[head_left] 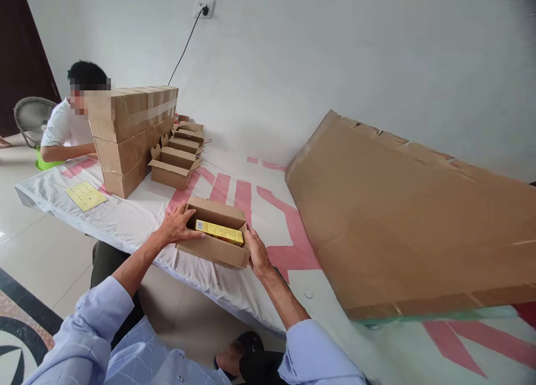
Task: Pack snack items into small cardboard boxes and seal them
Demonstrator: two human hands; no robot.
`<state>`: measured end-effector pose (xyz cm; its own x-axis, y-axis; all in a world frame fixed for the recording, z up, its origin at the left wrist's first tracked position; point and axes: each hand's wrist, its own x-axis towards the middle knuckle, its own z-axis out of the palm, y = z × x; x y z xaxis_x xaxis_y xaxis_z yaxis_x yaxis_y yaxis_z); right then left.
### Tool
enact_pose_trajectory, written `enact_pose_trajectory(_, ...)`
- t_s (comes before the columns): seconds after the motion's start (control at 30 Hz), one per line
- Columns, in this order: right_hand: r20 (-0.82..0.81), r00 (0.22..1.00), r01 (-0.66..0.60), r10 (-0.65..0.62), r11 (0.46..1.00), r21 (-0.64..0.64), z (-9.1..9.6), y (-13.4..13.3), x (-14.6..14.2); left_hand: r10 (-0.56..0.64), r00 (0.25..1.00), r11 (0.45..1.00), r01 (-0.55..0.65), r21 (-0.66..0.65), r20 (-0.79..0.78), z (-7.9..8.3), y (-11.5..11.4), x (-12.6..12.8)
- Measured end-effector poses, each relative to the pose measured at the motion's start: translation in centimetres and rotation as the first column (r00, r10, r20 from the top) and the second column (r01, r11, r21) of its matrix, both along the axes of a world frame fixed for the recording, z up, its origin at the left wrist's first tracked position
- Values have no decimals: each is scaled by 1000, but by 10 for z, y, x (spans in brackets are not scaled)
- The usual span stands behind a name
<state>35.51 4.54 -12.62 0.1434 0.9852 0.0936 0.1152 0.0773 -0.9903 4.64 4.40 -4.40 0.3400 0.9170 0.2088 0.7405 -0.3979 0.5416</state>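
In front of me an open brown cardboard box [215,255] is held at the table's front edge, its flaps standing up. Inside it lies a long yellow printed carton [220,232]. My left hand [179,226] grips the box's left end, with the thumb along the near side and fingers over the far rim. Around the right end wraps my right hand [256,251], its fingers partly hidden by the cardboard. Whether the box rests on the cloth or is slightly raised, I cannot tell.
Several open cardboard boxes [171,176] stand in a row beside a stack of closed cartons [125,145]. A yellow sheet [86,196] lies on the cloth-covered table [138,217]. A large cardboard piece [410,223] leans at the right. A person [69,123] sits behind the stack.
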Motion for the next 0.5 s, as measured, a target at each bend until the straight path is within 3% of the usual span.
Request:
enact_pose_trajectory(0.07,220,975,12,-21,999,43,6,4,15,2,982,998,10,59,-187,5,1,6)
enact_pose_trajectory(0.13,464,884,-32,-58,982,185,18,5,26,-17,960,996,43,84,-279,8,1,11)
enact_pose_trajectory(0.2,677,727,-162,-113,930,329,34,4,31,-30,952,995,56,79,-305,8,1,14)
enact_pose_trajectory(0.27,826,549,-332,-130,873,358,54,4,28,-30,956,996,53,71,-293,6,1,15)
enact_pose_trajectory(0.4,963,258,-558,77,826,84,90,7,7,-51,978,996,63,55,-204,-1,3,13)
enact_pose_trajectory(0.5,969,108,-545,223,828,-130,108,11,-8,-65,992,996,71,59,-109,-6,6,7)
